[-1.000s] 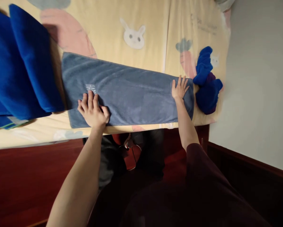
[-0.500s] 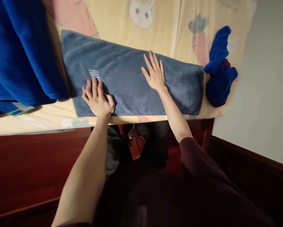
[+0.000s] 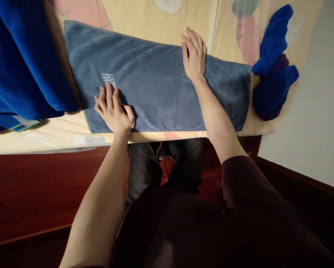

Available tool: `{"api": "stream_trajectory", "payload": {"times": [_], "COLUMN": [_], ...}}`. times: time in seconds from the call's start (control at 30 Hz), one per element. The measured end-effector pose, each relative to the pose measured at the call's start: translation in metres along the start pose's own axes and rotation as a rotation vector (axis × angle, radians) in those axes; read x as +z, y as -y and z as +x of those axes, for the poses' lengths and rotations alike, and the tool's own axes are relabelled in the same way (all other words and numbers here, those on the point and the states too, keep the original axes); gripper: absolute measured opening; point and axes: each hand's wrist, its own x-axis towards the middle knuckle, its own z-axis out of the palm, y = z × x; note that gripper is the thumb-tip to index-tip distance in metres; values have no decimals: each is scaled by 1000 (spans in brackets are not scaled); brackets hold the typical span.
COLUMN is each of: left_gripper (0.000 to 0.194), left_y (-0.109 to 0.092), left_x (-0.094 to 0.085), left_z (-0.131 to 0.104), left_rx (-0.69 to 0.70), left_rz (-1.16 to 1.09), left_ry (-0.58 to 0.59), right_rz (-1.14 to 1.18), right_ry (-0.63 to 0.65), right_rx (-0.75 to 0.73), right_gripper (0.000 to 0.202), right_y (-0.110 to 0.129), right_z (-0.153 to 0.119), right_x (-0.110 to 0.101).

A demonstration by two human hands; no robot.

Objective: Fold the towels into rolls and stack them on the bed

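A grey-blue towel point(image 3: 161, 89) lies spread lengthwise along the near edge of the bed, its surface mostly smooth. White lettering is stitched near its left end, partly covered by my fingers. My left hand point(image 3: 115, 111) presses on the towel just below the lettering, fingers spread and slightly bent. Farther right, my right hand point(image 3: 195, 56) rests across the towel's far edge, its fingers stretched out beyond it over the sheet. Neither hand grips anything.
Thick blue fabric point(image 3: 24, 63) lies in folds on the left of the bed. At the right end is a crumpled blue and purple cloth point(image 3: 274, 70). The yellow sheet point(image 3: 144, 18) has rabbit and carrot prints. A pale wall point(image 3: 323, 123) stands right.
My right hand has slid away from me and slightly right, from the towel's upper part to its far edge. My left hand stays in place. The view has shifted a little.
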Motion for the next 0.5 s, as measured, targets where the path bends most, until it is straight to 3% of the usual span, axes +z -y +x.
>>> {"api": "stream_trajectory", "payload": {"times": [0.2, 0.3, 0.37, 0.4, 0.5], "left_gripper": [63, 62, 59, 58, 60], "left_y": [17, 14, 2, -6, -34], "left_x": [0, 6, 25, 39, 93], "left_z": [-1, -16, -43, -62, -130], "left_rx": [121, 190, 217, 251, 360], "left_rz": [256, 333, 326, 299, 167], "left_ry": [-47, -78, -85, -35, 313], "right_rz": [-186, -193, -167, -148, -107], "right_ry": [-86, -144, -158, -157, -127], "right_rx": [-88, -93, -103, -105, -88], "right_gripper": [49, 44, 42, 41, 42], "right_y": [1, 0, -2, -3, -7], "right_z": [-6, -8, -7, -7, -5], "right_x": [5, 8, 11, 12, 11]}}
